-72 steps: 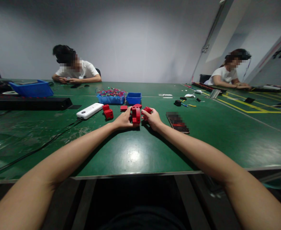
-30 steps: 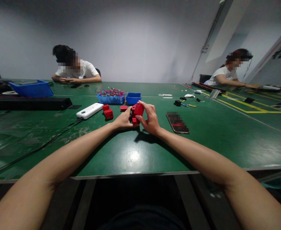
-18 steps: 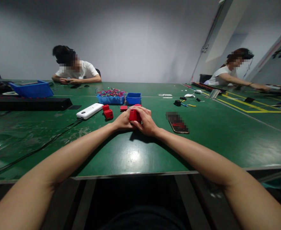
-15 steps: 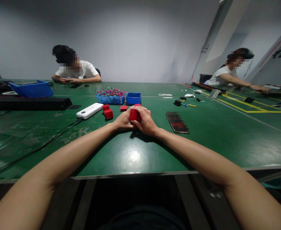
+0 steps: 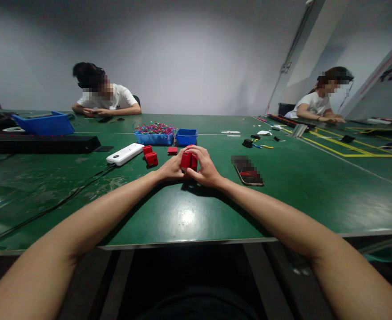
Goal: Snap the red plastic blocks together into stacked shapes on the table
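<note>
Red block [image 5: 186, 160], long axis roughly upright, flat face toward wearer

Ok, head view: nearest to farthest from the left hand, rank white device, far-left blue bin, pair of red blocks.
1. Red blocks, left of the left hand
2. White device, further left
3. Blue bin, far left

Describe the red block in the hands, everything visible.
The red block is boxy and looks like plastic, with a small dark mark near the top of its near face. The left hand grips its left side; the right hand wraps its right. Fingers hide much of it; whether it touches the green table can't be told.
</note>
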`<state>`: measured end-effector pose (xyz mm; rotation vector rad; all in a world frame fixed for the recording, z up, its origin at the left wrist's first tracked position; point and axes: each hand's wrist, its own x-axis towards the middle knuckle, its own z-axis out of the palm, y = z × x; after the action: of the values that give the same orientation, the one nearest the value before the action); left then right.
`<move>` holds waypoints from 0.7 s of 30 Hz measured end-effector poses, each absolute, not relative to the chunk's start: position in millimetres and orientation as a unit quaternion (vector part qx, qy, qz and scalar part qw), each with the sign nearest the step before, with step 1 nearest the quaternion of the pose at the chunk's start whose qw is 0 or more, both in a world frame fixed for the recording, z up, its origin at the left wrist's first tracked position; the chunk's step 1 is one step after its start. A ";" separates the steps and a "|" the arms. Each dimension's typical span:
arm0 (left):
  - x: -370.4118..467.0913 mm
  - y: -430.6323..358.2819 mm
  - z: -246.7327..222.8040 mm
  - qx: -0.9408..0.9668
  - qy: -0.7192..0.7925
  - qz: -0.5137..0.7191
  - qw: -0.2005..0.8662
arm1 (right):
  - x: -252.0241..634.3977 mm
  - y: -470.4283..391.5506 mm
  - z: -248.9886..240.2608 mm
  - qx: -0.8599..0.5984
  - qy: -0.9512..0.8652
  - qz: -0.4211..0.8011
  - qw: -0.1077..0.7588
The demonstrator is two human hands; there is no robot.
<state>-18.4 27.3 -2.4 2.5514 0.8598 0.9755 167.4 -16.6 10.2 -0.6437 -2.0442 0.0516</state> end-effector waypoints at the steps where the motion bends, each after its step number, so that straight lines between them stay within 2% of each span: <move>1: -18.9 26.9 -2.6 0.883 0.302 0.333 0.139 | 168.1 -16.0 9.9 -0.267 -0.835 0.027 0.481; 8: -19.9 27.5 -3.9 0.883 0.307 0.326 0.138 | 171.3 -11.8 7.3 -0.265 -0.845 0.043 0.462; 15: -19.5 26.5 -4.1 0.886 0.295 0.334 0.129 | 177.5 -8.2 13.3 -0.254 -0.875 -0.050 0.408; 21: -19.9 26.4 -3.5 0.886 0.303 0.329 0.126 | 178.1 -4.6 14.8 -0.246 -0.879 -0.061 0.403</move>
<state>-19.9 26.4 -3.5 2.5798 0.8812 0.9575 178.1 -4.6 14.8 -0.6222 -2.2214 -0.1545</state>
